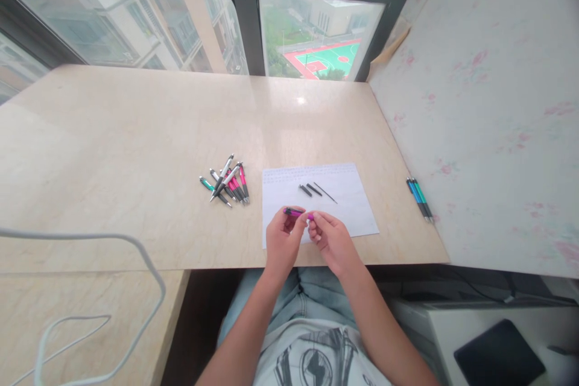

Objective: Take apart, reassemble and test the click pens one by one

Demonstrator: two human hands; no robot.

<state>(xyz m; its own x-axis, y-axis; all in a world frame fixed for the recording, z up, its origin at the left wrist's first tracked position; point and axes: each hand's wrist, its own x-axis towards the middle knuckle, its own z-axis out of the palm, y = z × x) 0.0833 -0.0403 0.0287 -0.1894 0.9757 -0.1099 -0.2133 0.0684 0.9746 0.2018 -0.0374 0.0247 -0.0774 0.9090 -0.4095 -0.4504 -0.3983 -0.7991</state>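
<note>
My left hand [284, 241] is closed around a purple pen barrel [293, 212] with a dark clip, above the lower part of a white sheet of paper [280, 193]. The fingertips of my right hand [333, 240] pinch the barrel's other end, where a short purple part shows between the hands. Beyond them, two short black pen parts [305, 190] lie side by side on the sheet, and a thin dark pen refill [326, 193] lies slanted next to them. Rows of small handwriting run along the sheet's far edge. My fingers hide part of the barrel.
Left of the paper lies a loose pile of pens [228, 181] in silver, pink and green. Two blue-green pens [420, 199] rest against the wall at the right. A pale cable [145, 253] loops over the left front, and windows border the tabletop [136, 132] at the back.
</note>
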